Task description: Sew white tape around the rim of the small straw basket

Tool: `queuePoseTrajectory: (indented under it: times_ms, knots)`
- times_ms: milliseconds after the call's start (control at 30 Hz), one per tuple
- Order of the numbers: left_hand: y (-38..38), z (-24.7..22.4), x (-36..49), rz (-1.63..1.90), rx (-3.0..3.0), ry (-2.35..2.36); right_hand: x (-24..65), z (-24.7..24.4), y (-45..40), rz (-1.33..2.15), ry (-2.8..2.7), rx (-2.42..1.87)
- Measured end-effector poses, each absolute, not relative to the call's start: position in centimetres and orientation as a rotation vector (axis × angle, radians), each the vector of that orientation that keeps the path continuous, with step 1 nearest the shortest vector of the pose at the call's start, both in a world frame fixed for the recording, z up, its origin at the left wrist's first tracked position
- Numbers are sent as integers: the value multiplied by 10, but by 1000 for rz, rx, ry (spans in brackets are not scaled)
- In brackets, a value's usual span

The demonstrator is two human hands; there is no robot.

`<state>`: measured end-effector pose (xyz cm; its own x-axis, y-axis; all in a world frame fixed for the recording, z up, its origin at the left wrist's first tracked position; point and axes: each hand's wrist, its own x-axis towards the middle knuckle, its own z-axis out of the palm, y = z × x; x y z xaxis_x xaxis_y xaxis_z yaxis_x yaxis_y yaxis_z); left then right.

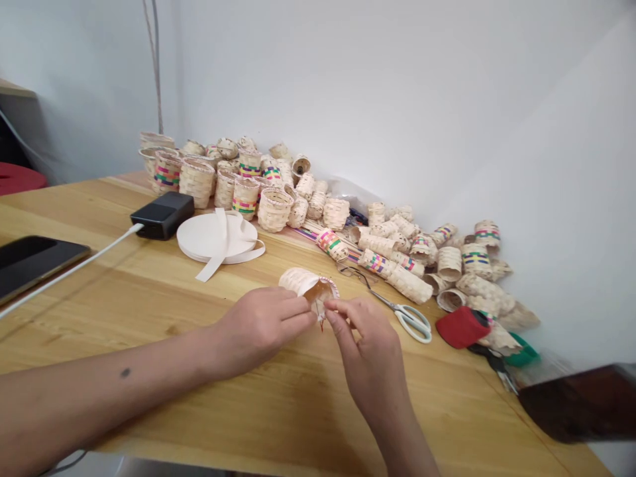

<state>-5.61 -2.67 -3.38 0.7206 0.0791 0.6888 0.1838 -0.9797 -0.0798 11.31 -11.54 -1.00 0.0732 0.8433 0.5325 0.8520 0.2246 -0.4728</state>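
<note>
A small woven basket [297, 281] lies on its side above the middle of the wooden table, its open rim turned toward me. My left hand [268, 324] is closed on the basket's near side, fingers pressed together by the rim. My right hand [365, 331] pinches at the rim's lower right, thumb and forefinger together; what sits between those fingertips is too small to make out. White material and a bit of red thread [322, 326] show between the two hands. Part of the basket is hidden behind my left fingers.
Many woven baskets [275, 209] are piled along the wall. A white ribbon roll [199, 238], black box [163, 213] with a cable and phone [40, 262] lie left. Scissors [414, 323], a red thread spool [462, 327] and a dark device [581, 403] are right.
</note>
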Motion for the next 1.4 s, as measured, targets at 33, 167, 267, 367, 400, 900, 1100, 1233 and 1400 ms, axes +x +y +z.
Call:
queuePoseTrajectory:
  times_ms: [33, 167, 267, 367, 400, 900, 1100, 1233, 1400]
  knots:
    - [-27, -35, -56, -1088, -2782, -198, 113, -8, -114, -24, -1787, -1595]
    - [-26, -38, -56, -1026, -2789, -163, 109, -7, -110, 35, -1888, -1599]
    - [-26, -38, -55, -1001, -2798, -175, 104, -7, -111, 124, -1818, -1609]
    - [-26, -38, -54, -1005, -2785, -167, 101, -7, -110, 201, -1714, -1704]
    - [-26, -37, -54, -1010, -2771, -163, 100, -6, -110, 212, -1684, -1739]
    - [-21, -37, -53, -1169, -2817, -289, 99, -1, -101, 452, -1500, -1612]
    - [-20, -29, -57, -1301, -2954, -340, 100, 2, -99, 566, -1411, -1306]
    - [-19, -29, -58, -1289, -3005, -344, 102, 6, -93, 538, -1374, -1219]
    - [-18, -26, -58, -1306, -3062, -379, 94, 17, -90, 542, -1338, -1132]
